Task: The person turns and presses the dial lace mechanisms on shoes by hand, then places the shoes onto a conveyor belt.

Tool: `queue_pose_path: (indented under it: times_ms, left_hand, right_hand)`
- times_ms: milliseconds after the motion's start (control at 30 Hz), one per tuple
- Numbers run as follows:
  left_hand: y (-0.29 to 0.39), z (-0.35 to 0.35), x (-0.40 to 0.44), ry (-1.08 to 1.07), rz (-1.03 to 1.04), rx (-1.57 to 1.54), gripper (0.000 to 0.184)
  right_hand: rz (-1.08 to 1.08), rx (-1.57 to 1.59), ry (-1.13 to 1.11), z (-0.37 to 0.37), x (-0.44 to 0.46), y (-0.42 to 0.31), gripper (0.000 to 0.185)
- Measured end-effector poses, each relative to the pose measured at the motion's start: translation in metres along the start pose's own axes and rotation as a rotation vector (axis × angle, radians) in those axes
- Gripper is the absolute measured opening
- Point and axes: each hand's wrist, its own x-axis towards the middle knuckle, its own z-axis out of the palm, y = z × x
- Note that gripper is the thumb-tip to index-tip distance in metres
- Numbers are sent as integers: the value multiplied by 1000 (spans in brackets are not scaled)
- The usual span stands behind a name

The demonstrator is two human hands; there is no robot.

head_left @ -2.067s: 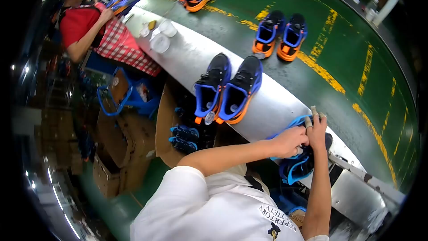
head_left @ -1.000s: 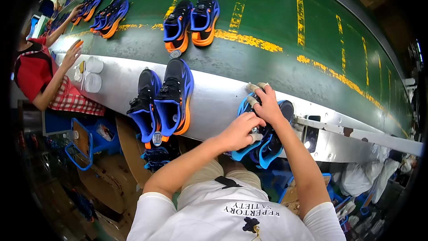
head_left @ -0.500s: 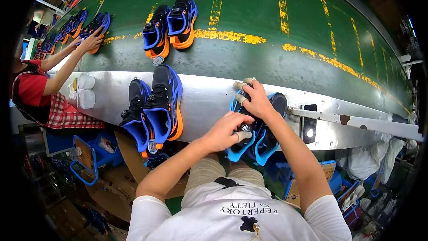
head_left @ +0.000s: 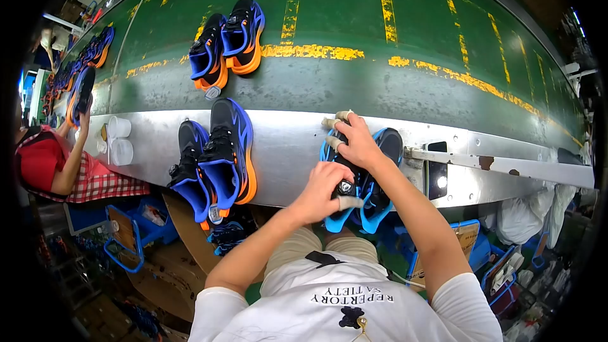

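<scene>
A black sneaker (head_left: 353, 199) with light-blue trim lies on the metal ledge in front of me, toe pointing away. My right hand (head_left: 358, 145) grips its front part, with pale covers on several fingertips. My left hand (head_left: 320, 195) is closed around the small round dial (head_left: 345, 187) on the tongue, its covered thumb beside the dial. The matching sneaker (head_left: 391, 152) lies close against it on the right, partly hidden by my right forearm.
Black, blue and orange sneakers (head_left: 229, 152) stand in a pair on the ledge at left; another pair (head_left: 244, 38) is on the green belt (head_left: 342, 12). A phone (head_left: 436, 174) lies under a metal bar (head_left: 500, 163). A co-worker (head_left: 54, 161) stands far left near white cups (head_left: 120, 151).
The co-worker has lifted a sneaker upright off the belt. My left hand has shifted slightly around the dial; my right hand keeps its hold. The whole view has turned a little.
</scene>
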Motion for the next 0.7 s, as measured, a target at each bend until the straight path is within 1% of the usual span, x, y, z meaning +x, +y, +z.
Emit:
queue_pose_path:
  times_ms: [67,167,200,300,333,433,467,500,533,567,600,633,667,700]
  left_hand:
    - [9,11,-4,82,-81,34,22]
    - [-12,-1,2,-105,69,-169,21]
    - [-16,-9,5,-225,34,-245,23]
    - [-24,-11,9,-319,44,-286,28]
    - [-15,-15,9,-309,27,-272,31]
    - [7,-5,-10,73,40,-49,31]
    - [27,-7,-19,186,15,57,32]
    - [32,-8,-31,229,29,133,31]
    - [43,-8,-42,152,-3,145,34]
    - [52,-5,-51,78,-34,159,36]
    - [58,6,-58,-1,-4,214,41]
    - [64,17,-63,-76,25,270,47]
    - [63,26,-65,-124,109,365,66]
    - [61,35,-62,-162,79,413,69]
  right_hand:
    - [-9,10,-3,-2,-2,2,37]
    - [2,4,-21,-5,-2,1,37]
    - [16,-5,-34,-6,-1,-1,37]
    - [16,-7,-66,-7,0,3,37]
    - [10,-4,-77,-11,-1,1,38]
    - [66,100,42,-46,-11,-7,37]
    - [110,119,123,-66,-21,-16,34]
    - [109,169,170,-84,-35,-17,32]
    - [121,138,192,-97,-52,-11,31]
    - [235,134,168,-107,-72,-6,31]
    - [347,132,141,-113,-93,-3,31]
    - [312,85,170,-112,-116,4,32]
    - [274,39,200,-103,-137,12,34]
    - [294,4,231,-86,-156,18,35]
